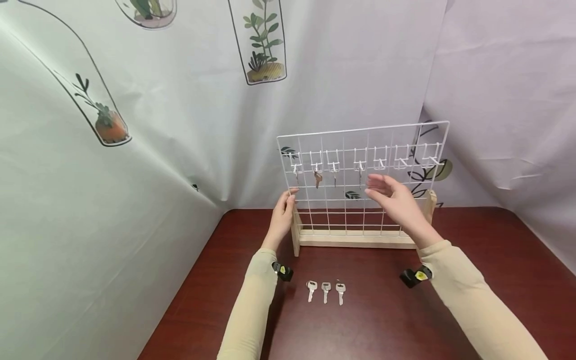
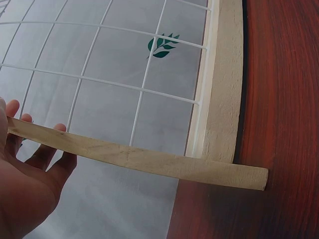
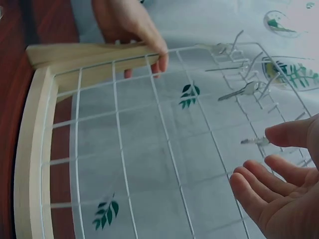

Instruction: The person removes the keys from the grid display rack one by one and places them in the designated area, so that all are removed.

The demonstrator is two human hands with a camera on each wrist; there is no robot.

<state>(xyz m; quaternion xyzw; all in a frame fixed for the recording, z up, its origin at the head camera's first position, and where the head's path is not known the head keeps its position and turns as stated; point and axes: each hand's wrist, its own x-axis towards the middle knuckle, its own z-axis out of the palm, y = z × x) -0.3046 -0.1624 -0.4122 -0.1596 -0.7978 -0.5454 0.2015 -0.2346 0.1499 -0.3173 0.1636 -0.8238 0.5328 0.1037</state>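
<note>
A white wire grid rack (image 1: pixel 354 212) stands upright on a wooden base. My left hand (image 1: pixel 282 212) grips the wooden side post (image 2: pixel 124 155) at the rack's left end, fingers behind it. My right hand (image 1: pixel 398 200) is held in front of the grid with thumb and fingers apart and nothing between them. Just left of its fingertips, a key (image 1: pixel 360 179) hangs from a hook; in the right wrist view this hanging key (image 3: pixel 255 141) is close to the thumb tip. Farther left, a brownish key (image 1: pixel 318 179) and other keys hang from hooks.
Three silver keys, among them a middle key (image 1: pixel 326 292), lie in a row on the dark red table (image 1: pixel 373 320) before the rack. Bare white hooks (image 1: pixel 402 162) line the grid's right part. A white cloth (image 1: pixel 360 65) with plant prints hangs behind.
</note>
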